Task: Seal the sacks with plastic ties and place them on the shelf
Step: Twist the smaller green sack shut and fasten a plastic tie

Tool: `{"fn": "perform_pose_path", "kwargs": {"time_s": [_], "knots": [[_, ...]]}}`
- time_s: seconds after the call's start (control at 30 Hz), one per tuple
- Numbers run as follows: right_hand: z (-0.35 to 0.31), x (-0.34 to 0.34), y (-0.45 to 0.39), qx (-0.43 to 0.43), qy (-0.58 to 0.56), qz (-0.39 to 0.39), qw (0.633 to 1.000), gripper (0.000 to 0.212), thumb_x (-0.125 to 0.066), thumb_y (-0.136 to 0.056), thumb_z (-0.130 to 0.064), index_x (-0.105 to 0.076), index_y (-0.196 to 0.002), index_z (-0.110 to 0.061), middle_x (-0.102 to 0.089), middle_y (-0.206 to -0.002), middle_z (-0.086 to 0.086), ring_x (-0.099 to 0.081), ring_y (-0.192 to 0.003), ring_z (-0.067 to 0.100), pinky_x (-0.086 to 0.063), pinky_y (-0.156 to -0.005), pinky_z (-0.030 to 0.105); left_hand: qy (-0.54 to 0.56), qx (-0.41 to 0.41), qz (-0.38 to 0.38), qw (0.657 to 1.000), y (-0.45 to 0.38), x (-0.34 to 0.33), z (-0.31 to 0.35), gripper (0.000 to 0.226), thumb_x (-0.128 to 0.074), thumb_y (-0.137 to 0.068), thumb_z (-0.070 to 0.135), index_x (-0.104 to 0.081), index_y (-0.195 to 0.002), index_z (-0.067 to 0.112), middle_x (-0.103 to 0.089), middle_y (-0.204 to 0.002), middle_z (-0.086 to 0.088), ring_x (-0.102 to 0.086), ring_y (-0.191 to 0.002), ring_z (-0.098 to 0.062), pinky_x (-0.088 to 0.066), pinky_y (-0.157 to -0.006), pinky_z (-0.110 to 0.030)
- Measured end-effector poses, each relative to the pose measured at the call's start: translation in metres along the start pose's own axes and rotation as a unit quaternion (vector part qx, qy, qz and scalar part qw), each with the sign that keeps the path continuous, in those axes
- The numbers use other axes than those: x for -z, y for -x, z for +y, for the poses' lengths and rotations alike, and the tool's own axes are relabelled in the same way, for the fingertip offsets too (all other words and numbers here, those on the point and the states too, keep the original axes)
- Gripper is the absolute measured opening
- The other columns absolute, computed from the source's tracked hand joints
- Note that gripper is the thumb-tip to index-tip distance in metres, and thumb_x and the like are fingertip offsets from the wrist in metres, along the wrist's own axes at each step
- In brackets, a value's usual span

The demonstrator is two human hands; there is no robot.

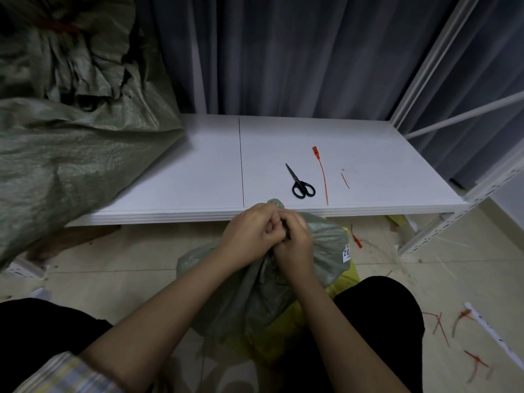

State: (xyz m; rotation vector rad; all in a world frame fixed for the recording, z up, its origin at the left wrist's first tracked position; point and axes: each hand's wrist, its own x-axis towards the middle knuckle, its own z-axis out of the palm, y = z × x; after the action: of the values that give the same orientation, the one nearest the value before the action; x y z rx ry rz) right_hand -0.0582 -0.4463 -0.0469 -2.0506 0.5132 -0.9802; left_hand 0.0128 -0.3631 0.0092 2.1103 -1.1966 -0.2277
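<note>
Head view: sack neck gathered, tie not yet on

Nearest the camera, scraps of red tie (442, 321) lie on the floor (113, 268) at right. Between the knees stands a green woven sack (326, 245) on the floor, just in front of the shelf edge.

Both hands work at its mouth. Left hand (252, 232) and right hand (295, 242) touch each other, fingers (269, 226) curled tight round the bunched neck; a tuft of sacking pokes out above the knuckles. No tie visible in either hand, though the fists could hide one.

Judgement on the step: neck is being gathered for tying. To do it well, twist the bunch narrow, hold it with one hand low on the neck, and free the other to reach the tie. Loop below the tuft so it cannot slip off, thread the tail through the tag end, pull snug, trim the excess.

Writing: white label (346, 252) on the sack's right side, partly folded; reads roughly "Z0" or "20" sideways, rest illegible.

Beyond, on the white shelf (175, 177): black scissors (300, 182), one whole red tie (321, 173) just beside them, a short red offcut (345, 180) near. Far left, a large sack (56, 137) rests on the shelf, red tie at its neck.
</note>
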Motion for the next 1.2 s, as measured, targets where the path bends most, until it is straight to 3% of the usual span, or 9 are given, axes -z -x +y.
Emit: {"fn": "perform_pose_path", "kwargs": {"time_s": [0.17,0.3,0.4,0.5,0.57,0.67,0.83,1.07,1.2], "knots": [[0.010,0.011,0.002,0.053,0.016,0.030,0.998,0.011,-0.064,-0.081,-0.015,-0.066,-0.083,-0.005,-0.064,-0.117,-0.004,-0.063,-0.108,0.012,-0.052,-0.087,0.029,0.028,-0.015,-0.021,0.999,-0.002,0.010,-0.014,0.027,-0.059,-0.080,0.018,-0.040,-0.066,0.031,-0.047,-0.069,0.009,-0.045,-0.066,-0.006,-0.039,-0.064,-0.032],[0.005,0.009,0.003,0.092,0.097,0.007,0.991,0.010,-0.065,-0.079,-0.001,-0.067,-0.088,-0.005,-0.065,-0.120,0.004,-0.064,-0.103,0.019,-0.046,-0.087,0.024,0.066,-0.025,-0.046,0.996,0.000,0.009,-0.020,0.028,-0.060,-0.084,0.017,-0.045,-0.069,0.034,-0.052,-0.072,0.010,-0.048,-0.067,-0.003,-0.041,-0.063,-0.028],[0.004,0.010,0.006,0.096,0.075,0.035,0.992,0.004,-0.066,-0.080,0.001,-0.066,-0.079,-0.004,-0.066,-0.118,0.005,-0.063,-0.102,0.013,-0.048,-0.087,0.024,0.146,0.046,0.021,0.988,-0.004,0.005,-0.029,0.003,-0.056,-0.090,0.033,-0.055,-0.092,0.031,-0.057,-0.098,0.009,-0.050,-0.099,-0.005,-0.041,-0.086,-0.026],[0.001,0.008,0.009,0.100,0.046,0.037,0.993,0.004,-0.066,-0.079,0.002,-0.068,-0.079,-0.001,-0.064,-0.117,0.002,-0.060,-0.104,0.008,-0.045,-0.089,0.014,0.132,0.197,-0.048,0.970,-0.014,-0.004,-0.032,0.065,-0.049,-0.079,0.070,-0.055,-0.120,0.020,-0.055,-0.121,0.006,-0.047,-0.119,-0.012,-0.035,-0.107,-0.035],[0.002,0.007,0.012,0.085,0.023,0.038,0.995,0.006,-0.066,-0.078,0.004,-0.070,-0.081,0.000,-0.063,-0.116,0.007,-0.057,-0.106,0.005,-0.044,-0.091,0.012,0.254,0.210,-0.125,0.936,-0.017,-0.009,-0.027,0.072,-0.049,-0.068,0.081,-0.068,-0.100,0.020,-0.069,-0.105,0.004,-0.062,-0.103,-0.010,-0.045,-0.098,-0.032],[0.001,0.012,0.016,0.079,0.064,0.058,0.993,0.005,-0.066,-0.080,-0.007,-0.071,-0.080,-0.006,-0.062,-0.106,0.009,-0.052,-0.099,0.010,-0.043,-0.085,0.020,0.313,0.201,-0.096,0.923,-0.018,-0.018,-0.025,0.038,-0.061,-0.080,0.057,-0.061,-0.078,0.018,-0.064,-0.078,0.005,-0.059,-0.074,-0.007,-0.045,-0.071,-0.023],[-0.005,0.017,0.021,0.077,0.175,0.063,0.980,0.009,-0.063,-0.082,-0.020,-0.068,-0.079,-0.012,-0.059,-0.085,0.005,-0.051,-0.079,0.017,-0.038,-0.064,0.025,0.313,0.204,-0.022,0.927,-0.015,-0.027,-0.026,0.028,-0.056,-0.087,0.049,-0.052,-0.090,0.022,-0.064,-0.085,-0.001,-0.059,-0.081,-0.015,-0.044,-0.076,-0.030],[-0.016,0.016,0.024,-0.086,0.078,0.045,0.992,0.011,-0.064,-0.086,-0.013,-0.060,-0.076,-0.015,-0.064,-0.075,-0.004,-0.055,-0.068,0.010,-0.035,-0.060,0.023,0.237,0.188,0.109,0.947,-0.010,-0.039,-0.019,0.016,-0.044,-0.097,0.031,-0.043,-0.096,0.016,-0.058,-0.088,-0.009,-0.052,-0.081,-0.020,-0.039,-0.072,-0.031],[-0.016,0.013,0.021,-0.150,-0.006,0.070,0.986,0.023,-0.063,-0.086,-0.009,-0.054,-0.071,-0.024,-0.066,-0.071,-0.005,-0.065,-0.069,0.014,-0.050,-0.065,0.030,0.264,0.189,0.131,0.937,-0.011,-0.039,-0.019,0.013,-0.044,-0.098,0.026,-0.043,-0.095,0.013,-0.056,-0.087,-0.009,-0.051,-0.082,-0.019,-0.037,-0.071,-0.029]]}}
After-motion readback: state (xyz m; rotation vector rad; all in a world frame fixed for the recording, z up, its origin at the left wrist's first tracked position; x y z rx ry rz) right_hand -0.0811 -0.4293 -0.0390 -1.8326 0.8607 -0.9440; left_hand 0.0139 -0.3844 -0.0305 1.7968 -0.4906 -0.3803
